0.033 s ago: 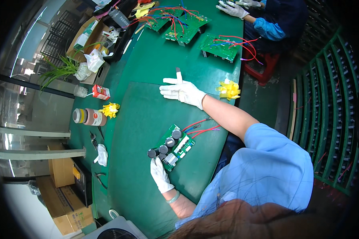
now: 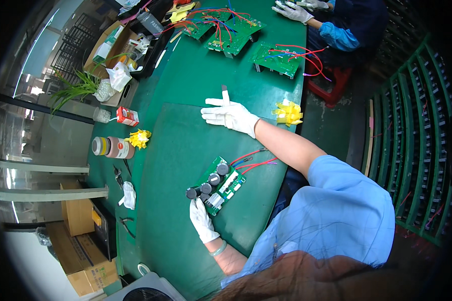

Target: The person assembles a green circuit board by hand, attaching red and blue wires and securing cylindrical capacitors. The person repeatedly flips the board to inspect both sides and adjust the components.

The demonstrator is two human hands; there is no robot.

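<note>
A green circuit board (image 2: 229,194) with several black round capacitors, a silver heat sink and red and blue leads lies tilted on the green mat. My left hand (image 2: 202,221), in a white glove, has its fingers closed at the board's lower left corner, beside a capacitor; part of this grip is hidden. Farther up the table, apart from the board, my right hand (image 2: 233,118) rests open in a white glove. Its fingers are stretched out, and one spread digit ends in a dark tip.
Several wired green boards (image 2: 276,59) lie at the far end, near a co-worker's gloved hands (image 2: 292,12). Yellow tape bundles (image 2: 288,113) sit at both table sides. A bottle (image 2: 119,147), a drink carton (image 2: 127,116) and pliers (image 2: 127,227) line the left; a green rack (image 2: 412,135) stands right.
</note>
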